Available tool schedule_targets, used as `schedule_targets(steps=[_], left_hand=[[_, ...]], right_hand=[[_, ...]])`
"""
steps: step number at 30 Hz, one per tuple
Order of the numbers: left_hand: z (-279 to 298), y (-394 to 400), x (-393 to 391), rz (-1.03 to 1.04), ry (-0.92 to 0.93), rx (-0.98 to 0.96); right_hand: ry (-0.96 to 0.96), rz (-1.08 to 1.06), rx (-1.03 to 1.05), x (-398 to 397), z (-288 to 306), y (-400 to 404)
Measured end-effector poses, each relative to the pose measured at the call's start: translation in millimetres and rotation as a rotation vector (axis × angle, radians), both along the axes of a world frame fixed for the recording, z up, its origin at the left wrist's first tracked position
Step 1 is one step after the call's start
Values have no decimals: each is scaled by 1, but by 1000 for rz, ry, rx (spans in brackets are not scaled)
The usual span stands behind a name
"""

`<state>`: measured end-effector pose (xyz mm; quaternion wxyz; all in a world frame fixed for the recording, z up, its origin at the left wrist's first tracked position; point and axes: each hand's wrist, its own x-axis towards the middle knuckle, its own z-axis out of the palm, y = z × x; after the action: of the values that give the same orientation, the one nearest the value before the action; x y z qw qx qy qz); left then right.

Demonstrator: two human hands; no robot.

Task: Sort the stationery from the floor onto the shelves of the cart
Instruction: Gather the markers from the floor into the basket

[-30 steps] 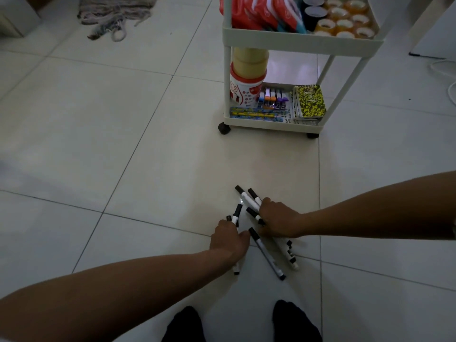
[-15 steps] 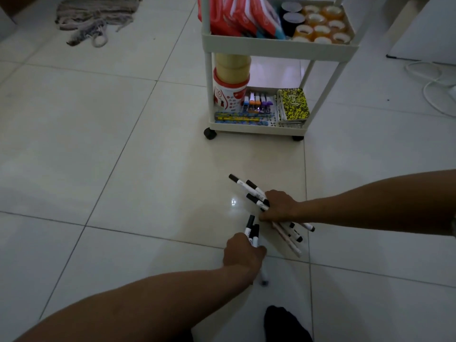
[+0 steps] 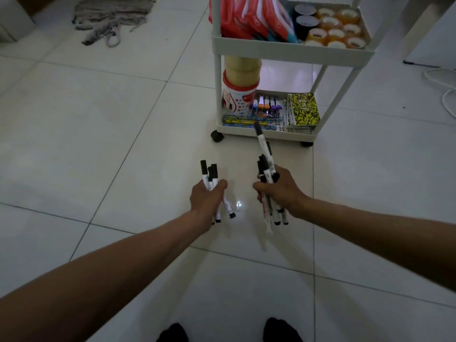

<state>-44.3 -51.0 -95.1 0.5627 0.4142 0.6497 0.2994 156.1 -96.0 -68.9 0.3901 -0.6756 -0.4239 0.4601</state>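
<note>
My left hand (image 3: pixel 206 199) grips a small bundle of white markers with black caps (image 3: pixel 208 174), held above the tiled floor. A larger bundle of the same markers (image 3: pixel 263 149) is in my right hand (image 3: pixel 278 189), one of them sticking up towards the cart. The white wheeled cart (image 3: pixel 291 49) stands just beyond my hands. Its upper shelf holds red packets (image 3: pixel 243 17) and tape rolls (image 3: pixel 333 33). On the bottom shelf are stacked tape rolls (image 3: pixel 241 70), coloured pens (image 3: pixel 265 107), pencils (image 3: pixel 244 120) and yellow-black notebooks (image 3: pixel 303 108).
A grey rag (image 3: pixel 111 16) lies on the floor at the far left. White cable (image 3: pixel 441 82) curls at the right edge near a white cabinet. My dark-socked feet (image 3: pixel 281 329) show at the bottom. No markers lie on the tiles between my hands.
Both hands have lifted off the floor, each taking up a bundle of markers that earlier lay scattered on the tiles. The view has moved closer to the cart.
</note>
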Motion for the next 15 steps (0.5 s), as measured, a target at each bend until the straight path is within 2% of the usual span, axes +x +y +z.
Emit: schedule_targets(steps=[4, 7, 11, 15], left_hand=[[2, 0, 19, -68, -167, 48], [13, 2, 25, -17, -219, 173], [42, 13, 31, -32, -218, 378], [64, 13, 44, -86, -261, 409]], right_hand=[[-59, -78, 287, -19, -14, 6], [-36, -181, 426, -30, -23, 6], [39, -277, 495, -49, -33, 2], [130, -317, 518, -65, -52, -3]])
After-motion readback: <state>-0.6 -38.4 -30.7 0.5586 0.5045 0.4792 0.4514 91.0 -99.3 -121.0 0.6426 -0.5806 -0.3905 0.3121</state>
